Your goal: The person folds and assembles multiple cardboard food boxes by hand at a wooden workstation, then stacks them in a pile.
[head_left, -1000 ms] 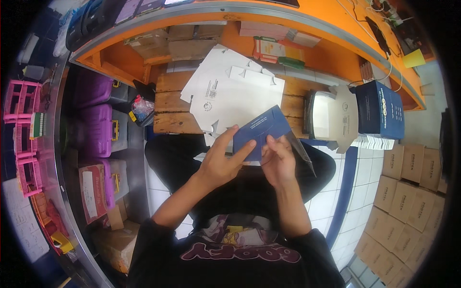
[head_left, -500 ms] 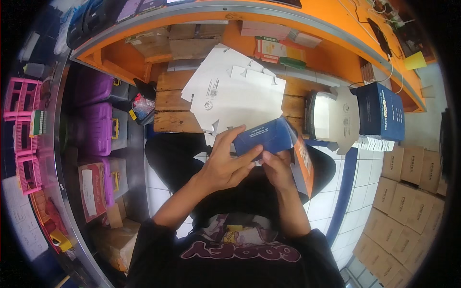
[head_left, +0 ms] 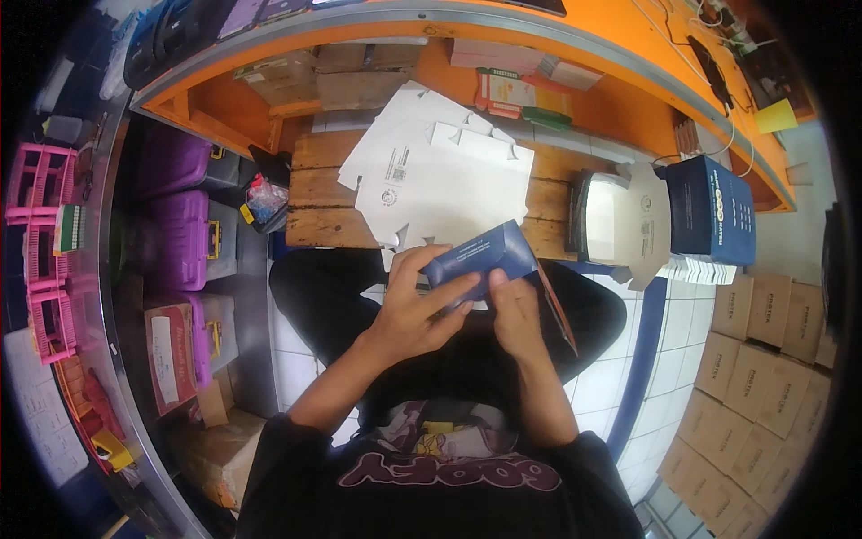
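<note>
Between both hands I hold a small dark blue cardboard box point(head_left: 480, 256) above my lap, tilted up to the right, with an orange-faced flap hanging off its right end. My left hand point(head_left: 417, 305) wraps the box's left end, fingers lying across its near side. My right hand point(head_left: 518, 314) grips the near right side, thumb pressed on the blue face. Its other fingers are hidden beneath. Just beyond the box, a stack of white die-cut card sheets point(head_left: 458, 184) lies fanned on a low wooden table point(head_left: 314, 216).
Right of the sheets stand an opened carton point(head_left: 611, 220) and a blue box point(head_left: 714, 211) on a white stack. An orange workbench point(head_left: 628, 58) arches over the far side. Purple toolboxes point(head_left: 180, 238) line the left; brown cartons point(head_left: 763, 386) are stacked at the right.
The box has turned and come slightly nearer and left. Its orange flap, which faced up at the right, now shows nearly edge-on. My right thumb presses further over the blue face.
</note>
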A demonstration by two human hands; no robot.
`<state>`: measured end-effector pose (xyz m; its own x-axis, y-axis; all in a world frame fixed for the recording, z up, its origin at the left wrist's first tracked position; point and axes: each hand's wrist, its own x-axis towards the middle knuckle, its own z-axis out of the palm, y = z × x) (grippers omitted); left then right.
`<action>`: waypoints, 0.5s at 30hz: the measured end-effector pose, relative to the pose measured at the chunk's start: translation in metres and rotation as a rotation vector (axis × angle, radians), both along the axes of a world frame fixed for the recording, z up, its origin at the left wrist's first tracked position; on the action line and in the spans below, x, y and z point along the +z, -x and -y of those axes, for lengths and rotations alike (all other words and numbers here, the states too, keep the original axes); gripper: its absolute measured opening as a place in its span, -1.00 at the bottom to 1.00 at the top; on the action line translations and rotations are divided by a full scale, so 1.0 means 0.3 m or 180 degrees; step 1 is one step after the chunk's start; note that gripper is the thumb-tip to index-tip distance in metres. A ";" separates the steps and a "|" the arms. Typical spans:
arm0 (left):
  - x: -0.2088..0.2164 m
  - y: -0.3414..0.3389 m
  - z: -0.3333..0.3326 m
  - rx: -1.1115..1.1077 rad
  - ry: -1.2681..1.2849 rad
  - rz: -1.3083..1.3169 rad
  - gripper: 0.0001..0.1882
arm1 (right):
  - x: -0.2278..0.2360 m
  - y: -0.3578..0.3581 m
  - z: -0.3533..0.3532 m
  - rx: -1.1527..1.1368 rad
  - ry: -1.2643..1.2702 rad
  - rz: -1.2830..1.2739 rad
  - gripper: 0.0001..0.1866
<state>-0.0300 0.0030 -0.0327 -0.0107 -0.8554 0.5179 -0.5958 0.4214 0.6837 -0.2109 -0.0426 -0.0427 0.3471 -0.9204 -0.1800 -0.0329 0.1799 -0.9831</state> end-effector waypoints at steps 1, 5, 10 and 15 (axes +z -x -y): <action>-0.002 0.004 -0.003 0.0055 -0.0025 -0.0045 -0.41 | 0.007 -0.007 -0.005 0.0067 -0.0035 0.0218 -0.61; 0.016 0.007 -0.021 -0.0165 -0.0370 -0.0160 -0.07 | -0.022 0.046 -0.005 0.0117 -0.1107 0.0644 -0.67; 0.024 -0.063 0.013 -0.1185 -0.1097 -0.0800 0.35 | 0.054 0.078 -0.026 0.0038 -0.1762 0.1965 -0.53; -0.086 -0.051 0.007 -0.1495 -0.2383 -0.1421 0.33 | 0.124 0.074 0.053 -0.0433 -0.1848 0.2272 -0.43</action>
<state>-0.0146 0.0009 -0.0585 -0.3682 -0.9225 -0.1157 -0.1015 -0.0838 0.9913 -0.2332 -0.0585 -0.0054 0.4487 -0.7938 -0.4105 0.6026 0.6079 -0.5170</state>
